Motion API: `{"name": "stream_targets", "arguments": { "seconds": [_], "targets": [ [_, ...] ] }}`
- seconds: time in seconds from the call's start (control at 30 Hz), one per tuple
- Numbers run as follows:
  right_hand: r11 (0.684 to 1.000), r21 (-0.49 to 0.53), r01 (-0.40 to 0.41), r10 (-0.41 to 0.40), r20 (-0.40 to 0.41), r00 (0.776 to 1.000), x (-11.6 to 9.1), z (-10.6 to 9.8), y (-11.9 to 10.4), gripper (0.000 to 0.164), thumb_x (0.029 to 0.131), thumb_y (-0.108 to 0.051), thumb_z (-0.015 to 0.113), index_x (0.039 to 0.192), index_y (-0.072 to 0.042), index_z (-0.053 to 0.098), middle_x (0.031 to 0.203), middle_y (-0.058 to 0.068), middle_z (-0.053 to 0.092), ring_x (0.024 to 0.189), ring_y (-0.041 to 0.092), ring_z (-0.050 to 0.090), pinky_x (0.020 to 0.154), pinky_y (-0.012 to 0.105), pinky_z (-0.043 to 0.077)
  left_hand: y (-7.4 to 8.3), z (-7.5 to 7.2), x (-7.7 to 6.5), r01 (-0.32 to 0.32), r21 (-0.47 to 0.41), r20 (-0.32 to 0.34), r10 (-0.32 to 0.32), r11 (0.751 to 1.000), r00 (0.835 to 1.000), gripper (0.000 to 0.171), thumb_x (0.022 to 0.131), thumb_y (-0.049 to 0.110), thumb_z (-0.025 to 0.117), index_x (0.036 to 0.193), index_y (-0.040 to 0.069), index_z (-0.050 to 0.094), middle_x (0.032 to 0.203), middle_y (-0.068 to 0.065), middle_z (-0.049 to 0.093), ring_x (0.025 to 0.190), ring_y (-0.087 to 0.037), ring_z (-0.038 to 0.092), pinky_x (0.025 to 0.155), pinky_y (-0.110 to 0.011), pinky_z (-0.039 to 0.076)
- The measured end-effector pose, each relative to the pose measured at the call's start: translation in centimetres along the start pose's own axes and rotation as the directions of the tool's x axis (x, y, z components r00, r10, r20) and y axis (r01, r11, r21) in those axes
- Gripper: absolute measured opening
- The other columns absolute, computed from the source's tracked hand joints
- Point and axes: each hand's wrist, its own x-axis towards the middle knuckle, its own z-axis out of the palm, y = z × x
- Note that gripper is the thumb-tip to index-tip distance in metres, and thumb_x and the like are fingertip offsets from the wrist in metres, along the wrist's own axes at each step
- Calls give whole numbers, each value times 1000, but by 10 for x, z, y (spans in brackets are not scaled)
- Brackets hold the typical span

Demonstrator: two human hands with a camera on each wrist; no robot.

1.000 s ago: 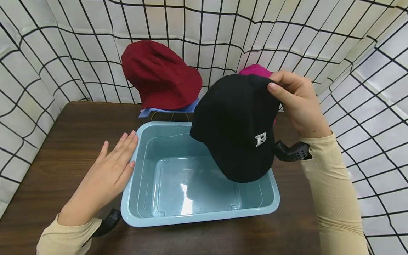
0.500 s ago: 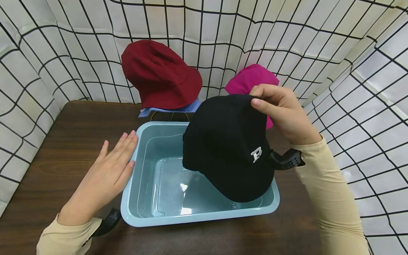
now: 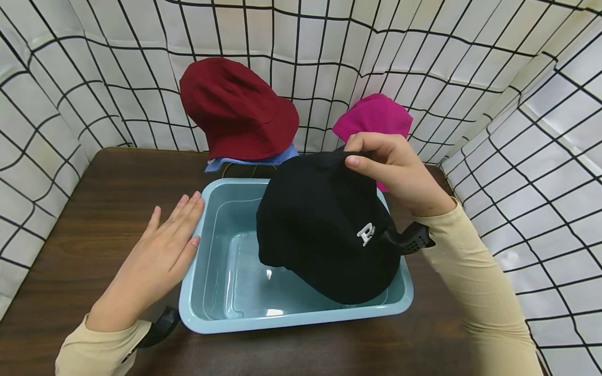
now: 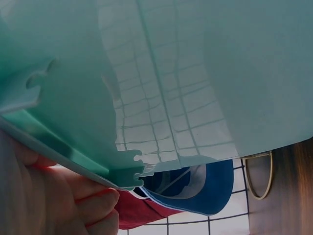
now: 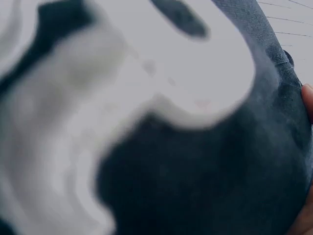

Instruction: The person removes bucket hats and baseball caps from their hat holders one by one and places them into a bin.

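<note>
A: Right hand (image 3: pixel 395 175)?
B: Clamped on the far edge of the black cap (image 3: pixel 324 224), thumb against fingers.
A: And the cap's place?
B: Over the right part of the blue tub (image 3: pixel 291 321), brim to the near side, white letter (image 3: pixel 366 234) to the right. Hard to tell whether touching the tub floor.
A: Left hand (image 3: pixel 160 256)?
B: Fingers straight and close together, against the tub's left rim, gripping nothing.
A: Best way to manage the cap?
B: Probably gently: pinch lightly to spare the fabric a crease, steady the tub with the flat hand, and watch the right rim, a likely snag.
A: Beyond the far rim?
B: Red bucket hat (image 3: pixel 235 109) to the left, pink hat (image 3: pixel 376 116) to the right.
</note>
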Motion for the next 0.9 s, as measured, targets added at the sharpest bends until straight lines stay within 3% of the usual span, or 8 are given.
{"name": "stream_targets", "arguments": {
  "seconds": [0.23, 0.6, 0.73, 0.9],
  "targets": [
    [1000, -8, -6, 6, 35, 999, 5, 6, 2, 8, 92, 0, 55, 89, 1, 63, 79, 13, 55, 72, 28, 51, 68, 33, 47, 1, -1, 1, 4, 8, 12, -4, 1000, 1000, 59, 98, 23, 42, 149, 2, 21, 153, -14, 23, 142, -26, 15, 112, -52, 0],
    [992, -47, -120, 125, 115, 986, 9, 15, 21, 6, 92, -2, 56, 90, 0, 62, 78, 14, 54, 74, 29, 53, 70, 34, 48, 1, -1, 1, 5, 10, 22, -5, 1000, 1000, 60, 98, 23, 42, 149, 2, 21, 153, -14, 22, 142, -27, 16, 112, -53, 1],
    [985, -77, -153, 167, 225, 960, 11, 16, 27, 5, 91, -2, 58, 91, 0, 62, 81, 13, 58, 75, 29, 58, 70, 37, 51, 1, -1, 0, -1, 10, 21, 0, 1000, 1000, 59, 98, 22, 42, 149, 1, 21, 153, -14, 22, 142, -26, 15, 112, -53, 1],
    [977, -136, -167, 206, 364, 908, 10, 16, 32, 4, 90, -5, 60, 92, -2, 62, 81, 9, 59, 73, 27, 59, 71, 37, 51, 0, -2, 0, -4, 11, 22, 4, 1000, 1000, 58, 98, 21, 41, 149, 1, 21, 153, -14, 22, 142, -26, 15, 112, -53, 1]
  ]
}}
